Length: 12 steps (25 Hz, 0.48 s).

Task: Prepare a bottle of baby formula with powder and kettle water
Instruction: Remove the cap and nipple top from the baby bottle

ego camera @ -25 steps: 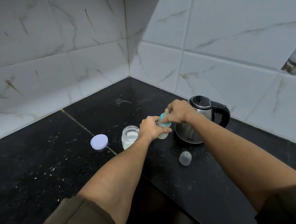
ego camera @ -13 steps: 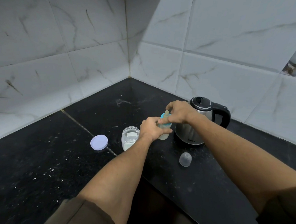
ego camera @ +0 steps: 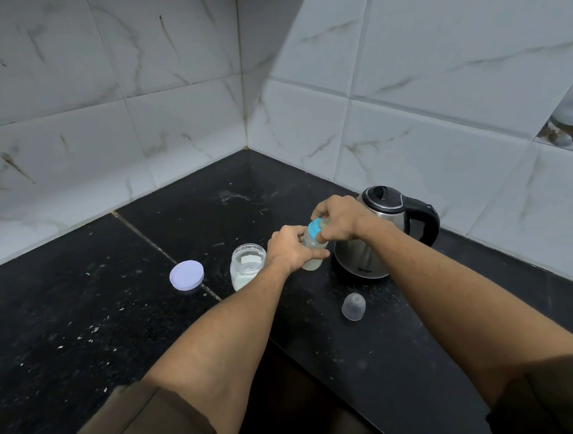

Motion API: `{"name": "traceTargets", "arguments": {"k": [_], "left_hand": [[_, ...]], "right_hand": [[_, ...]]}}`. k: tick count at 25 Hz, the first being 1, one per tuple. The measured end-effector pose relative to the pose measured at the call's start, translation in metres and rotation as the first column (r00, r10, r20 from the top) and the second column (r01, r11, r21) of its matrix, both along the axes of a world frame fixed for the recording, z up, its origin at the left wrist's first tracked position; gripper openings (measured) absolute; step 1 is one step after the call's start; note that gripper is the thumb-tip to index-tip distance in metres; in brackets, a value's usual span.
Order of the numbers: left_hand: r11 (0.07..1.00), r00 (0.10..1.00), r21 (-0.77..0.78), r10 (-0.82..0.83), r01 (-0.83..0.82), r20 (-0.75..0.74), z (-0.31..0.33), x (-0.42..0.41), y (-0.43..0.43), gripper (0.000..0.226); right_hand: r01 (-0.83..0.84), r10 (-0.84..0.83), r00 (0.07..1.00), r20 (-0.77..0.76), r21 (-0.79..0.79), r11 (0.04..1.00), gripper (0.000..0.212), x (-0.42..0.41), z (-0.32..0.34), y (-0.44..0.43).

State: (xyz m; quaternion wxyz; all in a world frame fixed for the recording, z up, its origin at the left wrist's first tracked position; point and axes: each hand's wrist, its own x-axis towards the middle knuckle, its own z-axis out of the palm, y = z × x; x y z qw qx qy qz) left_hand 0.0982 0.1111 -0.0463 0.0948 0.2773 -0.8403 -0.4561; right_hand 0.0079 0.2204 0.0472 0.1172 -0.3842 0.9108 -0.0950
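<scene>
Your left hand grips the bottle; your right hand pinches its collar. Keep it upright, twist till snug.

The left hand grips the baby bottle body on the black tabletop; the right hand grips its blue collar. Adjacent: steel kettle, open powder jar, its lid, clear cap.

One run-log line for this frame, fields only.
left hand: grips baby bottle | right hand: on blue collar | powder jar: open | clear cap: on counter
</scene>
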Motion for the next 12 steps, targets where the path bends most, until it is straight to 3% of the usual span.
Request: {"name": "traceTargets", "arguments": {"k": [4,9,12], "left_hand": [[1.0,1.0,0.014,-0.008,0.008,0.007,-0.002,0.001,0.002,0.053],[0.998,0.999,0.036,0.045,-0.046,0.021,-0.012,0.003,0.003,0.053],[0.996,0.997,0.059,0.069,-0.071,0.025,-0.019,0.003,0.012,0.054]], "right_hand": [[-0.013,0.013,1.0,-0.01,-0.016,1.0,0.056,0.002,0.002,0.003],[0.12,-0.118,0.993,0.021,-0.228,0.966,0.05,-0.003,0.005,0.02],[0.164,-0.163,0.986,0.015,-0.09,0.982,0.041,0.0,-0.007,0.041]]}}
